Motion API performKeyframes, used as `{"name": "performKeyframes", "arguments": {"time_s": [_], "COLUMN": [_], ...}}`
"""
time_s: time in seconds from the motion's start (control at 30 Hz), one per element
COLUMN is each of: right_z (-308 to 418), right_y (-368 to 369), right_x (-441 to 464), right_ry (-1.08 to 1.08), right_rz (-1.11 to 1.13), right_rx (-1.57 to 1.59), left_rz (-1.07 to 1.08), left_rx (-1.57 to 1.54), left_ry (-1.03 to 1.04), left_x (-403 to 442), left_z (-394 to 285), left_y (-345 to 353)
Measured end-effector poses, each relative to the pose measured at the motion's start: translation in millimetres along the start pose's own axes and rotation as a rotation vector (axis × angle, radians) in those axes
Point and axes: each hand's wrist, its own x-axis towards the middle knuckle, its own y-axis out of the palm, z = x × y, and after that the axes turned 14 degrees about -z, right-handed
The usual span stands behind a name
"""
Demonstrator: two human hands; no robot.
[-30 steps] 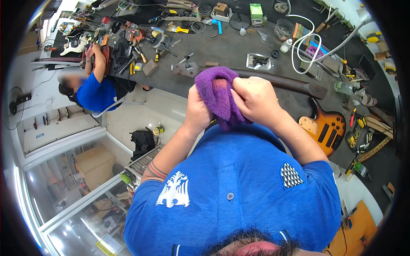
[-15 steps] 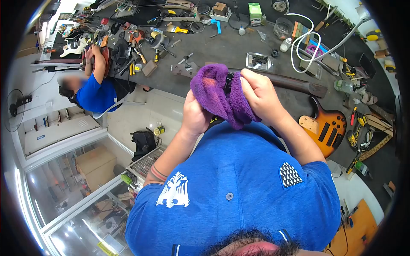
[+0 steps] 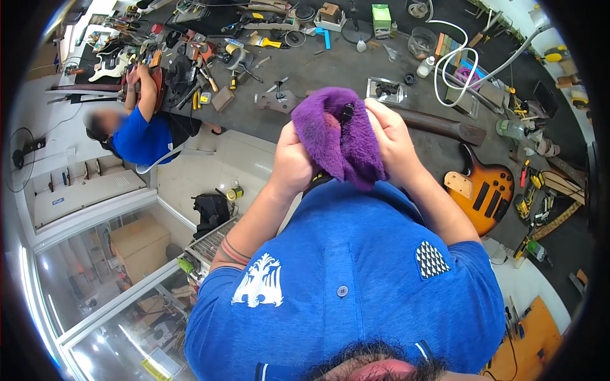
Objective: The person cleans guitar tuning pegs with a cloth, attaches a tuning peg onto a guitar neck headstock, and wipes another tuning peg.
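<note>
Your left hand and right hand clamp purple cloth from opposite sides, twelve o'clock from shirt; opposed grip likely keeps folds around black part. Guitar body: cloth's four o'clock.

Purple cloth, blue shirt — white emblem, checkered patch — orange-to-black sunburst guitar body
</note>
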Motion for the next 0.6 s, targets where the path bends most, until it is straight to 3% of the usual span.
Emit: {"name": "performKeyframes", "arguments": {"time_s": [0.07, 0.1, 0.23, 0.33, 0.43, 0.53, 0.6], "right_z": [6.5, 4.4, 7.4, -0.6, -5.0, -0.5, -0.1], "right_y": [-0.7, -8.2, -11.5, -12.3, -4.8, -2.0, -1.6], "right_x": [-1.4, 0.1, -3.4, -6.7, -5.5, -2.5, -3.8], "right_ry": [0.069, 0.264, 0.193, 0.169, -0.125, -0.170, -0.212], "right_rz": [0.005, 0.085, 0.065, 0.115, 0.181, 0.340, 0.366], "right_rx": [0.164, 0.256, 0.281, 0.209, -0.034, -0.169, -0.131], "left_rz": [-0.027, -0.011, -0.179, -0.021, -0.019, 0.018, 0.005], "left_rx": [-0.141, -0.112, -0.094, -0.098, -0.034, 0.215, 0.171], "left_ry": [-0.070, -0.043, 0.020, 0.026, 0.051, 0.095, 0.092], "left_x": [-0.2, 0.8, -0.2, -7.7, -16.9, -15.3, -15.0], "left_z": [-8.5, -12.4, -2.9, -2.6, 2.4, 1.8, -2.2], "left_y": [2.6, 3.5, -22.8, -31.7, -31.9, -27.9, -26.1]}}
